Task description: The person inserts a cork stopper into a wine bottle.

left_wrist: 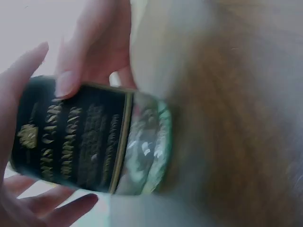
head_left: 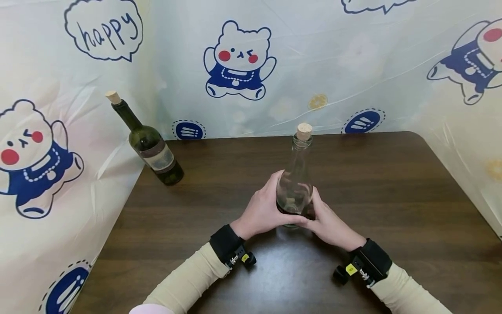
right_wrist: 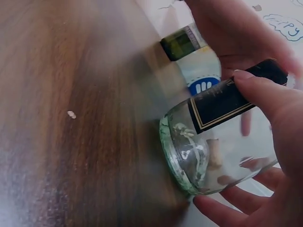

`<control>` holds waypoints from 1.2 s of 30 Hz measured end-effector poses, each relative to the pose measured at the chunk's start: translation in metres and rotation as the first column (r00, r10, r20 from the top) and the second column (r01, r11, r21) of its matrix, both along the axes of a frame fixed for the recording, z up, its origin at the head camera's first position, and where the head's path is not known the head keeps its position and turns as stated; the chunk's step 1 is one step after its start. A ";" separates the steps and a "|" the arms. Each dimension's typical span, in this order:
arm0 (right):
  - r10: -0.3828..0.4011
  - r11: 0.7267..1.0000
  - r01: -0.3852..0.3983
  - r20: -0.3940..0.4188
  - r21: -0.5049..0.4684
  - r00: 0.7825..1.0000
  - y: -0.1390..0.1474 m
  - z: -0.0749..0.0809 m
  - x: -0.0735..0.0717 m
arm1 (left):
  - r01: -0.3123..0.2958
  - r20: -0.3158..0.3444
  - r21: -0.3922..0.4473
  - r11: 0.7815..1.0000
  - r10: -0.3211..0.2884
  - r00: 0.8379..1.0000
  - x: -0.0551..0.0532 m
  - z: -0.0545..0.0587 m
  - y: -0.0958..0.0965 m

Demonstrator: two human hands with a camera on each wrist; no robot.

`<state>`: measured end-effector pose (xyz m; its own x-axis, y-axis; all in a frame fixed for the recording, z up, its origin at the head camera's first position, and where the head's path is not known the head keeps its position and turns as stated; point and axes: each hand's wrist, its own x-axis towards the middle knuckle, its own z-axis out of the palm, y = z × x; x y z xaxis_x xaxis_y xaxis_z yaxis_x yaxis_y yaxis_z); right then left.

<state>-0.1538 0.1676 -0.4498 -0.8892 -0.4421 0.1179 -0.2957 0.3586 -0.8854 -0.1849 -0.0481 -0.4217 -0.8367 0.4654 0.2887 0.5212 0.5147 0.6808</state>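
Both hands hold a clear glass bottle (head_left: 294,187) around its lower body, above the middle of the table. My left hand (head_left: 260,209) grips its left side, and my right hand (head_left: 331,224) wraps the right side; the thumbs meet at the near face. A pale cork (head_left: 303,131) plugs the neck. In the left wrist view a black label (left_wrist: 80,137) with gold lettering covers part of the body, and the thick greenish base (left_wrist: 158,146) is bare. Through the glass in the right wrist view, a small brown cork-like piece (right_wrist: 214,153) shows.
A dark green corked wine bottle (head_left: 157,155) stands at the back left of the brown wooden table (head_left: 392,196). Printed cloth (head_left: 313,65) with cartoon bears hangs behind and beside the table. A small whitish crumb (right_wrist: 71,114) lies on the tabletop.
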 end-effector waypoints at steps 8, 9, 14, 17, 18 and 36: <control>-0.013 0.998 0.012 -0.015 -0.069 1.000 -0.019 -0.003 -0.003 | -0.074 -0.056 0.115 0.991 0.081 0.995 -0.001 -0.006 -0.012; -0.013 0.998 0.012 -0.018 -0.064 1.000 -0.022 -0.002 -0.002 | -0.096 -0.059 0.123 0.988 0.104 0.993 -0.004 -0.006 -0.016; 0.053 0.999 -0.054 0.023 0.005 0.998 -0.026 0.006 -0.001 | -0.279 -0.076 0.152 0.948 0.293 0.953 -0.024 0.000 -0.052; 0.100 0.994 -0.103 0.071 0.040 0.992 -0.019 0.012 -0.001 | -0.421 -0.084 0.163 0.893 0.437 0.895 -0.039 0.003 -0.085; 0.100 0.993 -0.105 0.077 0.057 0.992 -0.015 0.013 -0.001 | -0.463 -0.085 0.170 0.870 0.481 0.873 -0.044 0.004 -0.097; -0.063 0.989 0.054 0.062 0.140 0.996 0.019 0.018 -0.003 | -0.728 -0.160 0.267 0.632 0.774 0.613 -0.077 -0.007 -0.184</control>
<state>-0.1570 0.1867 -0.4313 -0.9177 -0.3972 -0.0011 -0.2128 0.4940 -0.8430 -0.2617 -0.2322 -0.4290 -0.7628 -0.3672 0.5323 0.1542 0.6961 0.7011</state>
